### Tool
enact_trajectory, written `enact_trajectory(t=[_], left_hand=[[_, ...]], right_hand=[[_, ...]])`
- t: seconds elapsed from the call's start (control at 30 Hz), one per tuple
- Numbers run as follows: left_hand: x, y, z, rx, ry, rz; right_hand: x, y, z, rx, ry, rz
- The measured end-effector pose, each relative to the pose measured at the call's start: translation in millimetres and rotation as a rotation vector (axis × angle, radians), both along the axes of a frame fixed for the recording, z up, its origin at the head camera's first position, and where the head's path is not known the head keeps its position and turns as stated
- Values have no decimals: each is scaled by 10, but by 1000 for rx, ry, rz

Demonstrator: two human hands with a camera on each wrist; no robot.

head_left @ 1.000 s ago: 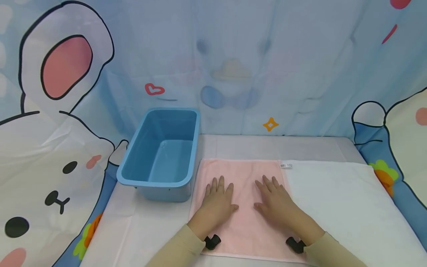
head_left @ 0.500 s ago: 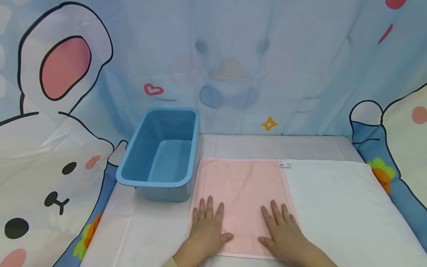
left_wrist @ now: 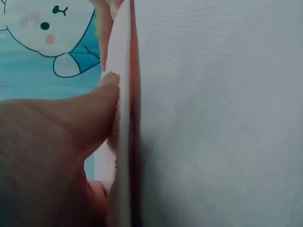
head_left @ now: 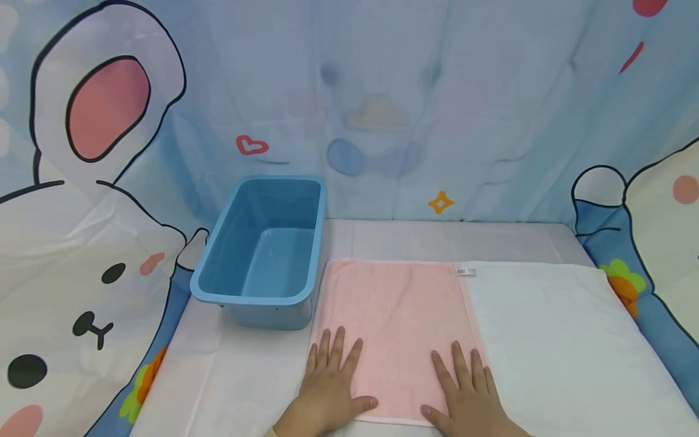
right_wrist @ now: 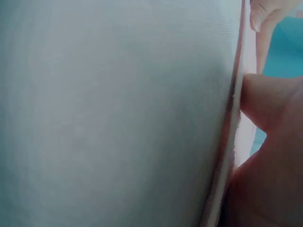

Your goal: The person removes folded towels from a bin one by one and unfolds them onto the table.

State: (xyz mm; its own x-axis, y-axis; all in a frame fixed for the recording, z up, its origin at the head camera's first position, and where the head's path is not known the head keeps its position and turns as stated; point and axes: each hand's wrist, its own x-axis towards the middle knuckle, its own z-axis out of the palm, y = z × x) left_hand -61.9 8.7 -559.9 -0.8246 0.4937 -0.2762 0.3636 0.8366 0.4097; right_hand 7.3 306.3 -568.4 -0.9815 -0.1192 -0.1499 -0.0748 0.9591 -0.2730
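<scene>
A pink towel point(head_left: 398, 309) lies flat in the head view, with a small white tag at its top right corner. My left hand point(head_left: 330, 385) rests on its lower left part, fingers straight and spread, thumb pointing inward. Near the lower right corner, my right hand point(head_left: 469, 388) lies on the cloth in the same way. In the left wrist view the left thumb point(left_wrist: 94, 104) touches the towel's near edge point(left_wrist: 124, 142). The right wrist view has the right thumb point(right_wrist: 267, 97) against that edge too. Neither hand grips the cloth.
A blue plastic basin point(head_left: 256, 300) stands at the left, behind the left hand. Right of the pink towel lies a white cloth point(head_left: 557, 328). A printed curtain point(head_left: 382, 73) hangs behind the pale table surface point(head_left: 235, 370).
Both hands have slid over the pink towel toward its near edge and slightly apart. The towel and basin stay in place.
</scene>
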Motion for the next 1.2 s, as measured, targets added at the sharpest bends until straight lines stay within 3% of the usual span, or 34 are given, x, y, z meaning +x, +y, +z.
enact_trajectory(t=[0.3, 0.6, 0.73, 0.87, 0.97, 1.03, 1.2], left_hand=[[31, -62, -42, -28, 43, 0], [74, -85, 51, -6, 13, -5], [42, -96, 106, -13, 0, -20], [-49, -64, 194, 29, -14, -16], [-134, 6, 276, 63, 16, -25], [-202, 79, 329, 73, 58, -49], [-404, 343, 364, 42, 175, -155]], right_hand=[[88, 73, -192, -10, 66, 0], [177, 121, -348, 152, 152, 2], [131, 99, -205, 95, 65, -2], [-24, 45, 96, 6, -64, 4], [-174, 3, 305, -41, -53, 45], [-281, -18, 405, -69, 8, 97], [-565, -70, 497, -102, 99, 219]])
